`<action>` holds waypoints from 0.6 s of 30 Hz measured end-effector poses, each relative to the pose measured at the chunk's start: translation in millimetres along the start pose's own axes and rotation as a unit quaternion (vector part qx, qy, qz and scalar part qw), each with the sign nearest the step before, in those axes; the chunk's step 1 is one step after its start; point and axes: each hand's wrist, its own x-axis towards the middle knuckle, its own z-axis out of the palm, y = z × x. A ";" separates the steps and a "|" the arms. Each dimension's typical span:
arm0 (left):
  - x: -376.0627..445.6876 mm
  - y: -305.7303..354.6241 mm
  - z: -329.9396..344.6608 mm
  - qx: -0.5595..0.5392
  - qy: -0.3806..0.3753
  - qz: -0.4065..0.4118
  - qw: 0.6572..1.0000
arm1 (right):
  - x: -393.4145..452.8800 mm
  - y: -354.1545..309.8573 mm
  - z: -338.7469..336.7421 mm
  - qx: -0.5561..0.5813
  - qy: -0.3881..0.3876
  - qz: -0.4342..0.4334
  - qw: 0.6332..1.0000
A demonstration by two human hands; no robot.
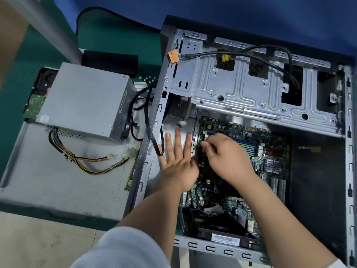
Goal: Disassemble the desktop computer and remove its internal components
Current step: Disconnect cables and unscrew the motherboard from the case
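The open desktop case [212, 248] lies on its side with the green motherboard [270, 151] inside. My left hand [177, 163] rests flat on the case floor just left of the board, fingers spread and thumb at the board's edge. My right hand [226, 157] is over the board's left edge near the memory slots, with its fingers pinched on that edge. Exactly what the fingertips grip is hidden. A black fan housing [212, 225] sits at the near end of the board.
A grey power supply [85, 101] with yellow-black cables lies on the removed side panel [48, 180] to the left, over a drive [34, 105]. A memory stick [132, 171] lies along the panel's right edge. An orange connector [173, 57] hangs over the empty drive cage [251, 89].
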 end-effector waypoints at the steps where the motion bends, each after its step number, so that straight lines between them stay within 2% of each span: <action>1: 0.1 -0.3 0.4 -0.001 0.002 0.000 1.000 | 0.9 -0.8 -0.5 0.013 0.000 0.003 1.000; 5: 1.3 -1.3 1.6 0.000 0.008 0.002 1.000 | 2.9 -6.0 -11.9 0.117 0.003 0.057 0.991; 8: 2.2 -0.3 -0.6 -0.027 -0.014 0.004 1.000 | -2.0 1.0 -27.8 0.145 0.071 0.149 0.976; 11: 1.1 0.8 -4.1 -0.032 -0.024 0.000 0.999 | -14.4 16.2 -36.6 0.187 0.098 0.248 0.945; 13: -1.3 4.9 -9.4 -0.029 -0.030 -0.007 0.999 | -22.7 22.5 -36.4 0.280 0.085 0.296 0.909; 15: -4.1 10.6 -18.1 -0.035 -0.034 -0.024 0.999 | -27.0 22.9 -38.0 0.362 0.071 0.302 0.879; 18: -11.9 17.5 -33.4 -0.087 -0.039 -0.037 0.995 | -27.6 22.2 -46.4 0.372 0.017 0.261 0.891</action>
